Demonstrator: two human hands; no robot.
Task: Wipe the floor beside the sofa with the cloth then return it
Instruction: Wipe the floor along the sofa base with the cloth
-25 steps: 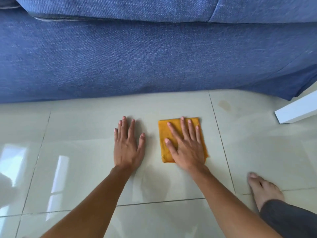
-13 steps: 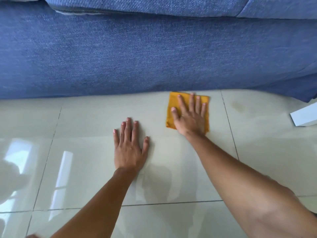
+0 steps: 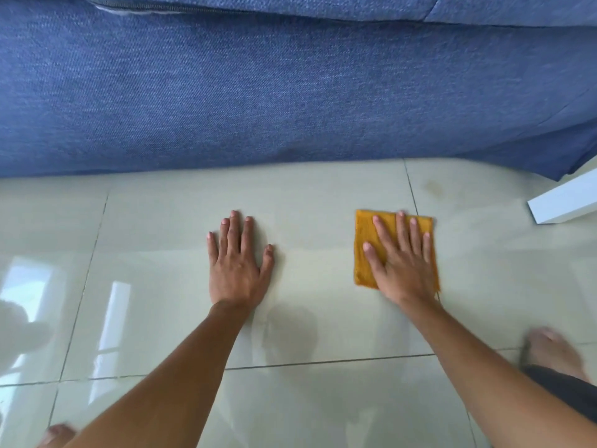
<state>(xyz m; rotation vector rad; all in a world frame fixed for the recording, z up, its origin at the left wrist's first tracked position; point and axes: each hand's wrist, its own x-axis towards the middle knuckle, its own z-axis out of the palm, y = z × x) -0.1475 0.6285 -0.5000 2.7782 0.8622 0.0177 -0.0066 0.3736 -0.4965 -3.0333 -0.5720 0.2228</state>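
A folded orange cloth (image 3: 363,250) lies flat on the glossy pale tiled floor (image 3: 323,195), a short way in front of the blue sofa (image 3: 290,92). My right hand (image 3: 402,263) presses flat on the cloth with fingers spread, covering most of it. My left hand (image 3: 237,263) rests palm down on the bare tile to the left, fingers apart, holding nothing. A faint brownish stain (image 3: 433,185) marks the tile just beyond the cloth, near the sofa's base.
A white furniture edge (image 3: 565,202) juts in at the right, by the sofa's corner. My bare right foot (image 3: 552,350) is on the floor at the lower right and toes of my other foot (image 3: 59,433) show at the bottom left.
My right hand has pulled the cloth back from the sofa's base toward me and slightly to the right. The left hand has stayed planted on the tile.
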